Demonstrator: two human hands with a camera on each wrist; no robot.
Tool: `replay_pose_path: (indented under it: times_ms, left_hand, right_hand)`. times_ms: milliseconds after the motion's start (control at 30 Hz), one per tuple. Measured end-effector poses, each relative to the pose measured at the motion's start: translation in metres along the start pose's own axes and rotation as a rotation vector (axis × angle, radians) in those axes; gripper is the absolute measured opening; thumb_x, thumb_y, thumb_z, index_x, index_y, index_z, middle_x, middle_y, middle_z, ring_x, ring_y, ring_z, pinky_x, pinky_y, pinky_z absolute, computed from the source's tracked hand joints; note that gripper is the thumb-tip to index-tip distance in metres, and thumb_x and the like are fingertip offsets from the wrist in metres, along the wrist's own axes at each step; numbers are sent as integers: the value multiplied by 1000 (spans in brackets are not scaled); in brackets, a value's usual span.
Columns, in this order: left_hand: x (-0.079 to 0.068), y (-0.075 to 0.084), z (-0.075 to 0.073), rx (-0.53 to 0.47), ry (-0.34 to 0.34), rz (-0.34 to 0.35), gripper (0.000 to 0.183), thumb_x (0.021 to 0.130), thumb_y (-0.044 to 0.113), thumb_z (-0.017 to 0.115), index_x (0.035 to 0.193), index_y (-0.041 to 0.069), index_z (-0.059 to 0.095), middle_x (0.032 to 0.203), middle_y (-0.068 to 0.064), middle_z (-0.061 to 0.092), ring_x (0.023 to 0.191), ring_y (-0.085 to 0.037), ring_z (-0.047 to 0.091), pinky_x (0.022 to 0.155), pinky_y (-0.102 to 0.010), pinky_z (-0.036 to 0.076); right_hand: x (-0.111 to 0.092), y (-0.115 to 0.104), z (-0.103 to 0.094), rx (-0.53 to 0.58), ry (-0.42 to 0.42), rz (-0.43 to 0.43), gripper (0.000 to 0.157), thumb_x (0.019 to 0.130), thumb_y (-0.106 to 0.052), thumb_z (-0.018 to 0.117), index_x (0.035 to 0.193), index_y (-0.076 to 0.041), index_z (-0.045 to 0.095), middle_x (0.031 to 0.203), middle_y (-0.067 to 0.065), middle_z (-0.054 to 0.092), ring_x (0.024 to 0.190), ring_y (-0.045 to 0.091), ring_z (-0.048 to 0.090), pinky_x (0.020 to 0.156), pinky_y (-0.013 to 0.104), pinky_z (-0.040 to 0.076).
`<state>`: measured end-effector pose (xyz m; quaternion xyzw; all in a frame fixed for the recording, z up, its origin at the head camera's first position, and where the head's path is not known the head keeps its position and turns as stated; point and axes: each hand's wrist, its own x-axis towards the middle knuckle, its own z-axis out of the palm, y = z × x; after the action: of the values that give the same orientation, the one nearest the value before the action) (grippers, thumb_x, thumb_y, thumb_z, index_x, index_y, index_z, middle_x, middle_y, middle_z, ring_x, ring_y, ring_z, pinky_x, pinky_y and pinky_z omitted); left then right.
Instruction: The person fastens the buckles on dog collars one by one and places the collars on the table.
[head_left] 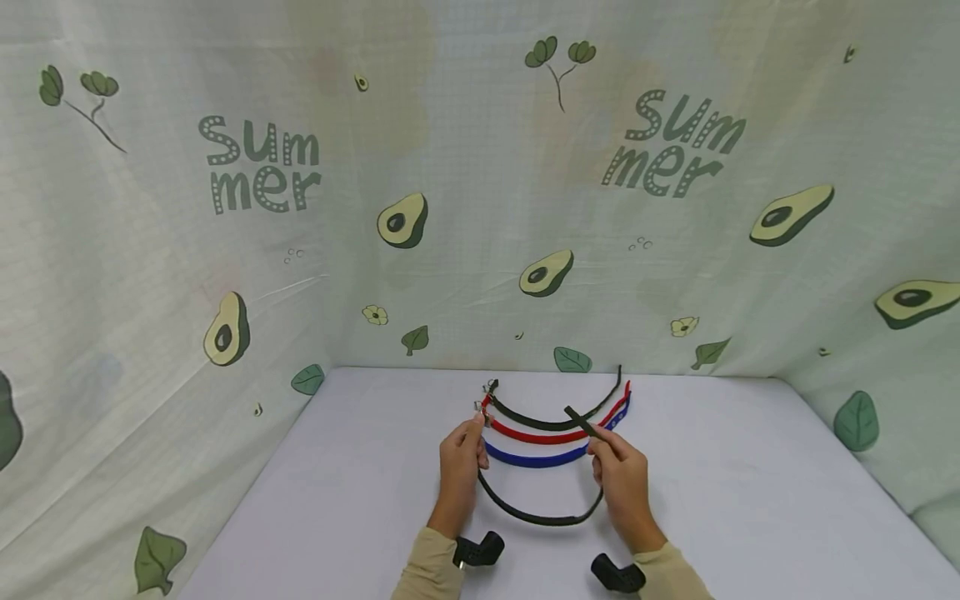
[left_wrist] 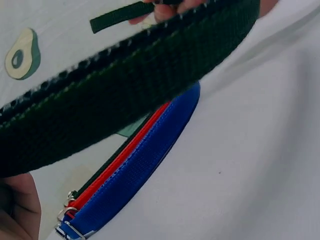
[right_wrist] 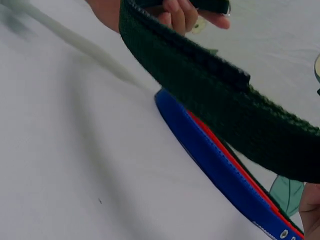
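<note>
In the left wrist view, the left edge cuts off the dark green strap (left_wrist: 115, 89) and the left hand (left_wrist: 24, 202).

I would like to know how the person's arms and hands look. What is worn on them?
The left sleeve and right sleeve are beige cloth, ending near the wrists. Each wrist has a black, angular device, left and right. The left hand and right hand wear no gloves.

A person's left hand (head_left: 459, 458) and right hand (head_left: 622, 477) pinch, held apart, tan-sleeved forearms (head_left: 431, 563) angled inward from the near side.
</note>
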<state>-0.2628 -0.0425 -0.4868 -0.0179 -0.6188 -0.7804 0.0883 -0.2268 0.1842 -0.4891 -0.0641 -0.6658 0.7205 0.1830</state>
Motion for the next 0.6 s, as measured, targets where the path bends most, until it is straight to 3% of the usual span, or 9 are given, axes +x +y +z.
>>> replay_pose_path:
  times_ms: [300, 400, 600]
  left_hand:
    - [-10, 9, 4, 114, -57, 15, 27, 102, 24, 62, 96, -2, 69, 63, -1, 42, 53, -12, 43, 50, -21, 41]
    - [-5, 0, 2, 124, -67, 24, 30, 101, 26, 63, 99, -3, 70, 62, -1, 43, 52, -12, 43, 51, -21, 41]
    - [-5, -1, 2, 147, -105, 48, 37, 99, 34, 64, 99, -2, 69, 61, 0, 43, 52, -12, 44, 51, -23, 42]
  right_hand:
    - [-9, -7, 9, 4, -44, -1, 24, 99, -5, 58, 118, 4, 70, 67, 6, 49, 49, 9, 36, 45, 21, 31]
    - [-10, -8, 11, 7, -52, -19, 23, 100, -7, 59, 117, 4, 70, 63, 2, 45, 48, 9, 35, 44, 21, 30]
    - [-9, -7, 13, -7, -48, -46, 33, 103, -23, 59, 95, 8, 66, 62, 3, 42, 48, 10, 35, 43, 23, 30]
